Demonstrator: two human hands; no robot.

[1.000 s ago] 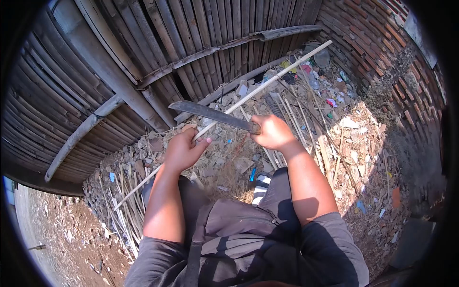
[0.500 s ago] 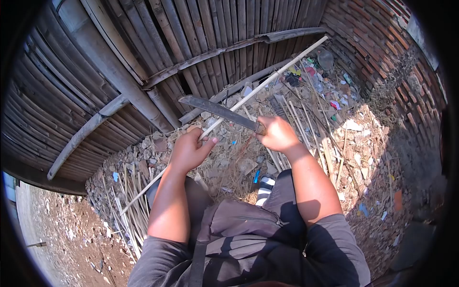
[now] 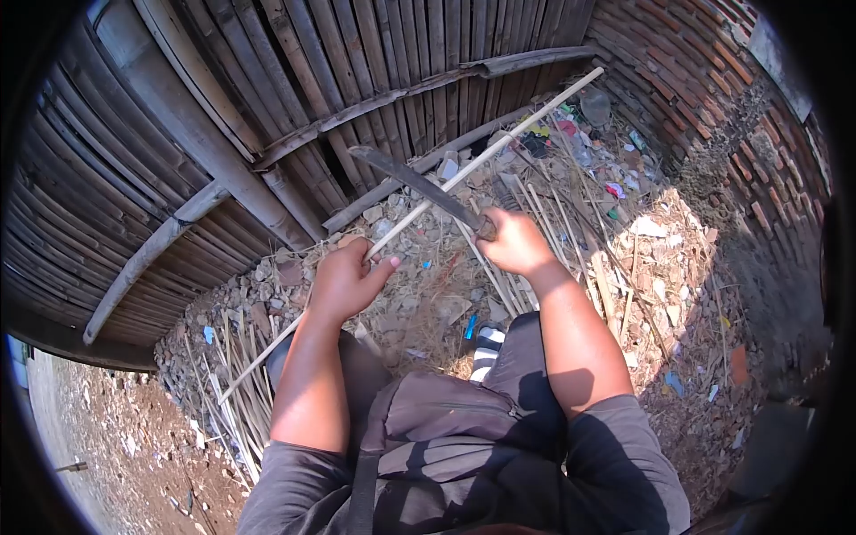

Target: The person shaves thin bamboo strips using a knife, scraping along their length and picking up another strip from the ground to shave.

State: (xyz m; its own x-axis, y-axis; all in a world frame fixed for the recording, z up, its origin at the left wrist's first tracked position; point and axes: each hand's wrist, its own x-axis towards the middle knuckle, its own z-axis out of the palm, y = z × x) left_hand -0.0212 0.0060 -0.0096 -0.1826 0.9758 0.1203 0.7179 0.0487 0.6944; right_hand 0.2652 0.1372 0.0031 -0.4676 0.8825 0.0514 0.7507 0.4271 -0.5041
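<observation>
My left hand (image 3: 343,278) is closed around a long pale bamboo stick (image 3: 517,129), which slants from the lower left up to the far right. In my right hand (image 3: 515,242) I grip the handle of a machete (image 3: 415,181). Its dark, broad blade crosses the stick ahead of my left hand, tip pointing to the upper left. The blade appears to lie against the stick. Part of the stick is hidden behind my left hand and forearm.
A bamboo slat wall (image 3: 383,62) rises in front and to the left; a brick wall (image 3: 682,85) stands at the right. Several thin sticks lie in piles at the left (image 3: 239,392) and right (image 3: 557,223). Rubble and litter (image 3: 446,308) cover the ground.
The machete blade has moved slightly up along the stick and turned, its tip now higher. My left hand keeps its hold on the stick. The whole view has shifted a little.
</observation>
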